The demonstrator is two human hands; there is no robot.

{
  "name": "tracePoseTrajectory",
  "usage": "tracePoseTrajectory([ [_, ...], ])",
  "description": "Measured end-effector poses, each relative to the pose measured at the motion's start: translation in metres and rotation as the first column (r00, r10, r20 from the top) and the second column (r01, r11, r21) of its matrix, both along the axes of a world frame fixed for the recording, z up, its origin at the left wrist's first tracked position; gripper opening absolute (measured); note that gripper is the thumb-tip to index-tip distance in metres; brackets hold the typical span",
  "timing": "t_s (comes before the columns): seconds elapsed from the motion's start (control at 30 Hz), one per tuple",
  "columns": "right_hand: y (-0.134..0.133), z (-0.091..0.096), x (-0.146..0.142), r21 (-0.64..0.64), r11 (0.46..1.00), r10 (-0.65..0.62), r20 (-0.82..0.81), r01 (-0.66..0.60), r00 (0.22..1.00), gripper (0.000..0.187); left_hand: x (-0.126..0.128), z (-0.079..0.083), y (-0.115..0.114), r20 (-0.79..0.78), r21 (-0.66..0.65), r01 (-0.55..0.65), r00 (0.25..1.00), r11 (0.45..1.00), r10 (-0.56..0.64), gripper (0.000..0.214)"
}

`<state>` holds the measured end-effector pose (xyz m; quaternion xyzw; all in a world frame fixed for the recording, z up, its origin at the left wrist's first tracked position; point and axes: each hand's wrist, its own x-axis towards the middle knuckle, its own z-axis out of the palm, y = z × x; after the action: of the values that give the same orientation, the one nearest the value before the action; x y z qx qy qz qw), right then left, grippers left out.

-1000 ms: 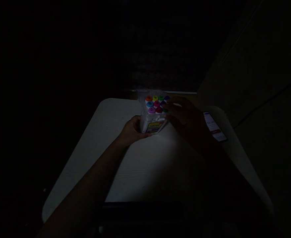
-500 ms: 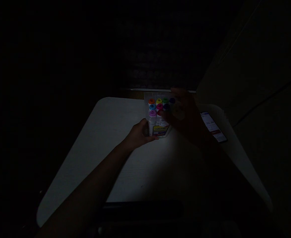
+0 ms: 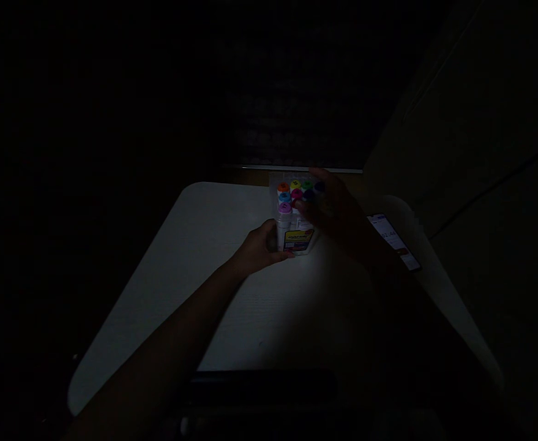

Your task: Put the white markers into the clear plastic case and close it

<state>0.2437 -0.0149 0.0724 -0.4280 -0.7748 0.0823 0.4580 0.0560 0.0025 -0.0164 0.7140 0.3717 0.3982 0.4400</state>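
Observation:
A clear plastic marker case stands upright on the white table, with a yellow and dark label on its front. Inside are several white markers with coloured caps, among them an orange cap, a yellow cap and a lilac cap. My left hand grips the case's lower left side, its thumb along the front bottom edge. Over the right side of the case reaches my right hand, thumb and forefinger spread. Its thumb tip is at a dark red cap; deep shadow hides the other fingers.
A phone with a lit screen lies right of the case, partly behind my right forearm. A dark cable runs along the right side. A dark bar crosses the table's near edge. The room is very dim.
My right hand has shifted slightly left over the caps, its thumb and forefinger a little closer together. The case has moved very slightly right in view, still in my left hand.

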Motion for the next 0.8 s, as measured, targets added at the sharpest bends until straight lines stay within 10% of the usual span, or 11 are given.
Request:
tracePoseTrajectory([
  [0.8,0.0047,0.0018,0.0007,-0.179,0.983,-0.059,-0.103,0.039,0.993,0.069,0.0027,-0.0016,0.0068,-0.002,-0.015,-0.019,1.000,1.000,0.019,0.070],
])
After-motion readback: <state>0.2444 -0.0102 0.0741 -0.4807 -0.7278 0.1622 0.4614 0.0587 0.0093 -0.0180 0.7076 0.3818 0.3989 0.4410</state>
